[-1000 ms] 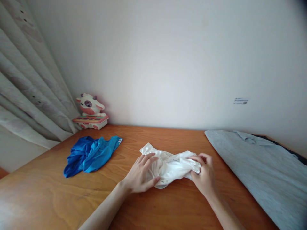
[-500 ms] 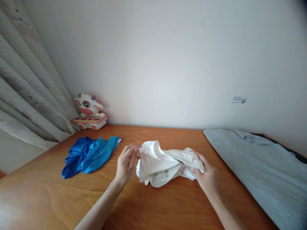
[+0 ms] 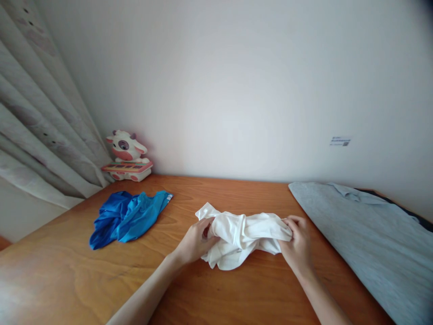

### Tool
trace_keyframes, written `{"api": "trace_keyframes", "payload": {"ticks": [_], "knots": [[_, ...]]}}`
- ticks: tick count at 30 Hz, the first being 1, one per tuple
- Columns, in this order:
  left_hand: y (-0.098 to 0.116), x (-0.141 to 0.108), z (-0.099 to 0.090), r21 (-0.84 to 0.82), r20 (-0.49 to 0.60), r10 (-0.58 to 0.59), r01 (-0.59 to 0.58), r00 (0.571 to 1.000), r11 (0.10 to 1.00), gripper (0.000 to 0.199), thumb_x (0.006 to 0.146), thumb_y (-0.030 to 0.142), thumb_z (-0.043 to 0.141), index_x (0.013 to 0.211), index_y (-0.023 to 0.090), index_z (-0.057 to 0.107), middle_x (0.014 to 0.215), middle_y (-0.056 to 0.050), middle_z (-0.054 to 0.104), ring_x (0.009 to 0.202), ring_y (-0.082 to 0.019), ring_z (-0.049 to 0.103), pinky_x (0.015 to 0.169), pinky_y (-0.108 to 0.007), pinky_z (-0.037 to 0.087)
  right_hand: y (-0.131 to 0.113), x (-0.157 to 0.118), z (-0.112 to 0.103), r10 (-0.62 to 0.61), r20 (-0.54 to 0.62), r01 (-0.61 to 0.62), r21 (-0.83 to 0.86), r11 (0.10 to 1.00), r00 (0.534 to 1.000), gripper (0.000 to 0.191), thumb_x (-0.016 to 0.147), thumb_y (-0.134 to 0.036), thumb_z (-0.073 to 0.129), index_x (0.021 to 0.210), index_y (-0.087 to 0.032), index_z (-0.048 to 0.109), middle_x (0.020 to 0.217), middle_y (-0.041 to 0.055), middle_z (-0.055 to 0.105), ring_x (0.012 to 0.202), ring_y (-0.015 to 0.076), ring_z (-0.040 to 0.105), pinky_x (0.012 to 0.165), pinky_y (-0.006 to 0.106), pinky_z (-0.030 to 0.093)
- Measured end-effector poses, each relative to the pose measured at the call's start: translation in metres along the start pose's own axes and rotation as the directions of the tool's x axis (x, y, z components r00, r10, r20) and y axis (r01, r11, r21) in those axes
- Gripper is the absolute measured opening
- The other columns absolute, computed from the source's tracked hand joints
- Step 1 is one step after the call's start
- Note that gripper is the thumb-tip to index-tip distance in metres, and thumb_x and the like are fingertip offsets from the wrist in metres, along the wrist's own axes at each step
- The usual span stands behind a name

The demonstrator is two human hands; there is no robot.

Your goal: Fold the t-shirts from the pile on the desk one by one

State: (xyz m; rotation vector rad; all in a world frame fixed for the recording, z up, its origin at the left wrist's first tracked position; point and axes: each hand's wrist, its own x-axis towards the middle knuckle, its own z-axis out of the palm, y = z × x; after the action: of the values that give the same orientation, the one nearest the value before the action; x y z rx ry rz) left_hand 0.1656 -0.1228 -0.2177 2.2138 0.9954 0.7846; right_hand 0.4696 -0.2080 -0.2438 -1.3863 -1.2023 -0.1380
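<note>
A crumpled white garment (image 3: pixel 243 237) lies bunched on the wooden table, its exact kind not clear from the folds. My left hand (image 3: pixel 196 240) grips its left part, the thumb in front and the fingers partly hidden behind the cloth. At the other end, my right hand (image 3: pixel 297 239) pinches the right edge between thumb and fingers. The fabric between both hands is twisted and slightly raised, with loose folds hanging at the front.
To the left lies a crumpled blue garment (image 3: pixel 130 216) on the table (image 3: pixel 84 284). A toy cow with a keyboard (image 3: pixel 126 158) stands in the back left corner beside a curtain (image 3: pixel 43 113). A grey garment (image 3: pixel 365 234) is spread along the right side.
My left hand has moved right and slightly down, from the white garment's upper left edge to a grip further in. My right hand keeps its end, raised slightly.
</note>
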Motion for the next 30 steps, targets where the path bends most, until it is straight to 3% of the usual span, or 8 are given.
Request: {"api": "trace_keyframes", "payload": {"ticks": [3, 7, 10, 13, 16, 20, 25, 30], "knots": [[0.004, 0.0, -0.006, 0.027, -0.057, 0.112, -0.111, 0.992, 0.993, 0.026, 0.095, 0.033, 0.054, 0.074, 0.019, 0.061, 0.082, -0.005, 0.061, 0.075, -0.018, 0.058, 0.07, -0.029, 0.048, -0.006, 0.005, -0.006, 0.104, 0.018, -0.105, 0.085, 0.991, 0.994, 0.02, 0.075, -0.034, 0.062, 0.09, -0.022, 0.069, 0.099, 0.0078, 0.069, 0.092, 0.0266, 0.065, 0.081, 0.039, 0.054], [0.005, -0.004, -0.016, -0.078, -0.212, 0.266, -0.288, 0.94, 0.954, 0.025, 0.097, 0.042, 0.051, 0.095, 0.019, 0.06, 0.109, -0.012, 0.06, 0.103, -0.026, 0.058, 0.092, -0.039, 0.048, -0.015, 0.006, -0.012, 0.376, 0.153, -0.405, 0.271, 0.874, 0.914, 0.022, 0.074, -0.037, 0.069, 0.066, -0.024, 0.053, 0.057, -0.0044, 0.053, 0.054, 0.015, 0.049, 0.05, 0.026, 0.041], [0.007, -0.007, -0.017, -0.251, -0.121, 0.339, -0.359, 0.933, 0.899, 0.04, 0.097, 0.056, 0.047, 0.091, 0.019, 0.059, 0.124, -0.016, 0.06, 0.113, -0.031, 0.056, 0.099, -0.045, 0.047, -0.02, 0.005, -0.01, 0.473, 0.232, -0.527, 0.393, 0.753, 0.85, 0.022, 0.068, -0.036, 0.072, 0.076, -0.025, 0.054, 0.057, -0.0072, 0.051, 0.05, 0.0124, 0.044, 0.045, 0.024, 0.036], [0.012, -0.007, -0.009, -0.318, 0.032, 0.176, -0.157, 0.984, 0.935, 0.043, 0.099, 0.058, 0.043, 0.092, 0.019, 0.061, 0.119, -0.014, 0.067, 0.105, -0.028, 0.062, 0.093, -0.041, 0.05, -0.024, 0.004, -0.004, 0.513, 0.295, -0.592, 0.43, 0.682, 0.806, 0.029, 0.063, -0.034, 0.073, 0.087, -0.024, 0.059, 0.063, -0.0066, 0.057, 0.053, 0.0133, 0.048, 0.047, 0.024, 0.039], [0.021, -0.007, 0.0, -0.181, 0.149, 0.041, -0.014, 0.988, 0.983, 0.047, 0.09, 0.054, 0.064, 0.123, 0.02, 0.062, 0.117, -0.011, 0.071, 0.101, -0.027, 0.066, 0.091, -0.038, 0.052, -0.027, 0.003, -0.001, 0.514, 0.299, -0.594, 0.403, 0.696, 0.804, 0.029, 0.063, -0.035, 0.073, 0.087, -0.023, 0.06, 0.068, -0.0048, 0.061, 0.058, 0.0146, 0.052, 0.052, 0.025, 0.042], [0.027, -0.006, 0.003, -0.067, 0.199, 0.178, -0.168, 0.964, 0.984, 0.025, 0.094, 0.043, 0.063, 0.103, 0.022, 0.075, 0.111, -0.01, 0.073, 0.104, -0.025, 0.066, 0.097, -0.035, 0.05, -0.031, 0.004, -0.001, 0.51, 0.294, -0.588, 0.372, 0.718, 0.808, 0.03, 0.064, -0.036, 0.072, 0.089, -0.024, 0.06, 0.072, -0.0035, 0.063, 0.061, 0.016, 0.055, 0.055, 0.026, 0.044], [0.014, -0.002, -0.005, 0.005, -0.161, 0.191, -0.193, 0.968, 0.981, 0.028, 0.101, 0.038, 0.052, 0.094, 0.023, 0.074, 0.115, -0.009, 0.069, 0.105, -0.023, 0.064, 0.096, -0.034, 0.05, -0.029, 0.007, -0.007, 0.46, 0.25, -0.524, 0.427, 0.737, 0.852, 0.037, 0.067, -0.037, 0.074, 0.097, -0.026, 0.055, 0.076, -0.0035, 0.063, 0.064, 0.0168, 0.057, 0.057, 0.027, 0.044], [0.007, 0.003, -0.022, 0.055, -0.51, 0.126, -0.114, 0.851, 0.992, 0.037, 0.1, 0.046, 0.05, 0.082, 0.02, 0.071, 0.093, -0.006, 0.062, 0.09, -0.02, 0.061, 0.081, -0.03, 0.051, -0.018, 0.009, -0.01, 0.388, 0.187, -0.43, 0.452, 0.781, 0.902, 0.038, 0.073, -0.042, 0.075, 0.101, -0.026, 0.055, 0.079, -0.0035, 0.06, 0.065, 0.0159, 0.056, 0.059, 0.026, 0.045]]}}
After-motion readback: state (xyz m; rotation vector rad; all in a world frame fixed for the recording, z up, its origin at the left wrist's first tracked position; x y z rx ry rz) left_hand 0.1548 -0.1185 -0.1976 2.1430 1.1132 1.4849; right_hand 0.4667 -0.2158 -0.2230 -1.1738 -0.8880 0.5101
